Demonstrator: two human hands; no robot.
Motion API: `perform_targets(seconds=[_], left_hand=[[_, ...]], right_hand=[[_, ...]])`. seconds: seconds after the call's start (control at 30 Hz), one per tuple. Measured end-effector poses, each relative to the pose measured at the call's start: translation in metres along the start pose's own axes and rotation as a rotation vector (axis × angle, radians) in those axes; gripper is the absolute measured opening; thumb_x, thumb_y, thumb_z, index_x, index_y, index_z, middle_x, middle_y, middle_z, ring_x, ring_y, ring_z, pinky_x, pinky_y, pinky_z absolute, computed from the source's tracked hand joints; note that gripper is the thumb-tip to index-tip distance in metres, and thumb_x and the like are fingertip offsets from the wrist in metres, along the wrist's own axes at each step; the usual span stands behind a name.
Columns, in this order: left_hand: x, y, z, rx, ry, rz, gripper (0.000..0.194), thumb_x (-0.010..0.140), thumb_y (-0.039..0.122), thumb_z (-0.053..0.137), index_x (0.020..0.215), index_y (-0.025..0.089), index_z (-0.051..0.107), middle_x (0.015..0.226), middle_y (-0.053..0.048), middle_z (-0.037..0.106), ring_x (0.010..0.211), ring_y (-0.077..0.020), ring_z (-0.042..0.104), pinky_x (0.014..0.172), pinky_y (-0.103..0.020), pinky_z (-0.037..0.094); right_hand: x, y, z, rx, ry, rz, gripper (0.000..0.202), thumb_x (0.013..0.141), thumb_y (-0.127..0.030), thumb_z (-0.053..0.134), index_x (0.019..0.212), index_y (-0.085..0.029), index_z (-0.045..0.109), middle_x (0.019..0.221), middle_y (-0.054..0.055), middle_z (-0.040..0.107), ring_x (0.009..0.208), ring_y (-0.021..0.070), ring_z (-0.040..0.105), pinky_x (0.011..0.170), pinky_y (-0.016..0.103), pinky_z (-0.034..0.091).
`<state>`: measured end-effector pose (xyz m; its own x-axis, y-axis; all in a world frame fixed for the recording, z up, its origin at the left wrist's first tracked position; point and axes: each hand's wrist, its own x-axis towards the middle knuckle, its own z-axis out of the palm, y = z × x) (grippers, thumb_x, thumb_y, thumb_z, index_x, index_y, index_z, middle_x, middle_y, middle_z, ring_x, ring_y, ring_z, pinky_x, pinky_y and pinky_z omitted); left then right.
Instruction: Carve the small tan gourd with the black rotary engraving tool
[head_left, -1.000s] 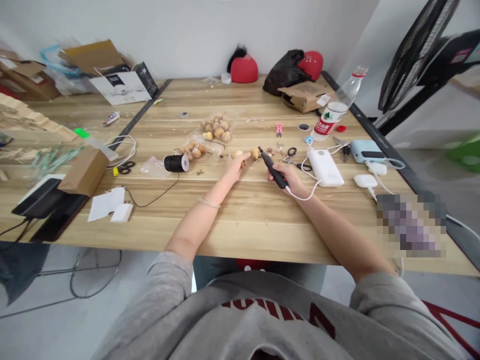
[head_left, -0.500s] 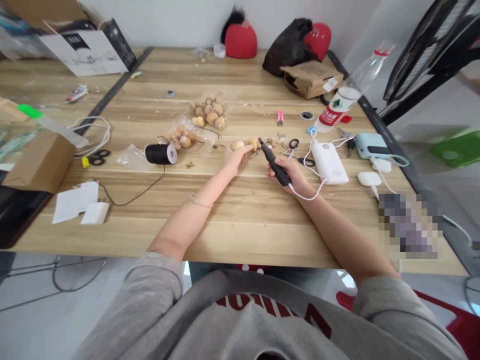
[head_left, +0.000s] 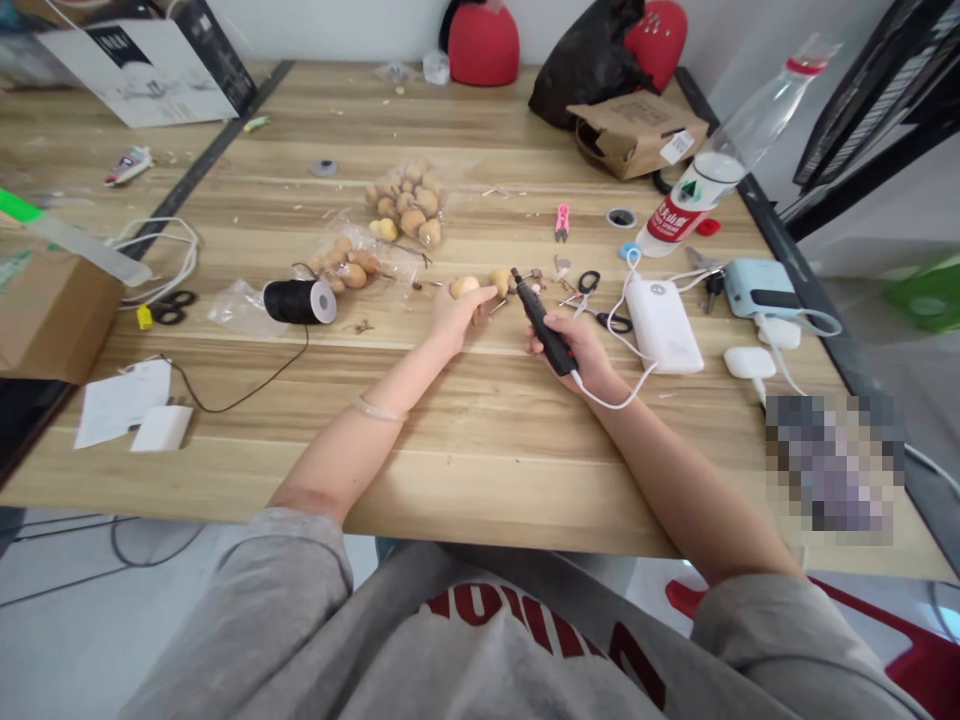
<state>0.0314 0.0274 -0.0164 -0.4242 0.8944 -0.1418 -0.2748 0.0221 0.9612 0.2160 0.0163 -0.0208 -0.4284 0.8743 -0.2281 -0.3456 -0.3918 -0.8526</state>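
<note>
Right now, the two hands are apart. The right hand [head_left: 581, 350] is closed around a black pen-shaped tool [head_left: 547, 335], with its tip aimed up and to the left. The left hand [head_left: 454, 320] has its fingers at two round tan lumps [head_left: 465, 287], in the middle of the tabletop [head_left: 480, 440]. I cannot tell if it is squeezing them, or if the lumps are joined. The tool's tip is just beside the right lump, but I cannot tell if they touch.

A white cord [head_left: 611, 404] comes out of the back of the tool and bends around to the white power bank [head_left: 666, 330] on the right. Black-handled scissors [head_left: 590, 283] lie between the tool and the power bank. Small pink pliers [head_left: 562, 222] lie farther away. Past the white power bank is a light blue power bank [head_left: 759, 287].

On the left, a spool of black thread [head_left: 298, 301] lies on its side, and its loose thread runs to the near left. Two clear bags of tan lumps [head_left: 409, 205] sit past it, one behind the other. White paper [head_left: 124, 402] lies on the near left. Far right, a big plastic bottle [head_left: 679, 205] with a red label leans near a brown paper bag [head_left: 637, 130]. Behind that is a black plastic bag [head_left: 585, 65].
</note>
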Motion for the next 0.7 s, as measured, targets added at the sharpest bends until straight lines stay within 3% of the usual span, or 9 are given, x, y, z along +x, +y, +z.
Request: perform_targets(seconds=[0.37, 0.7], left_hand=[[-0.0018, 0.0005, -0.0004, 0.038, 0.002, -0.024, 0.033, 0.059, 0.017, 0.079, 0.076, 0.017, 0.051, 0.062, 0.006, 0.051, 0.052, -0.005, 0.048, 0.049, -0.02, 0.038], [-0.004, 0.0021, 0.0003, 0.047, 0.008, -0.032, 0.033, 0.058, 0.016, 0.079, 0.076, 0.018, 0.052, 0.066, 0.006, 0.053, 0.053, -0.0051, 0.048, 0.049, -0.021, 0.036]], right_hand=[[-0.0011, -0.0011, -0.0015, 0.04, -0.015, 0.0, 0.022, 0.067, -0.03, 0.076, 0.077, -0.015, 0.064, 0.074, 0.004, 0.069, 0.054, 0.011, 0.057, 0.058, 0.025, 0.052], [-0.002, -0.002, 0.0, 0.029, -0.017, -0.017, 0.024, 0.067, -0.031, 0.076, 0.077, -0.014, 0.064, 0.073, 0.004, 0.069, 0.054, 0.0105, 0.058, 0.064, 0.026, 0.053]])
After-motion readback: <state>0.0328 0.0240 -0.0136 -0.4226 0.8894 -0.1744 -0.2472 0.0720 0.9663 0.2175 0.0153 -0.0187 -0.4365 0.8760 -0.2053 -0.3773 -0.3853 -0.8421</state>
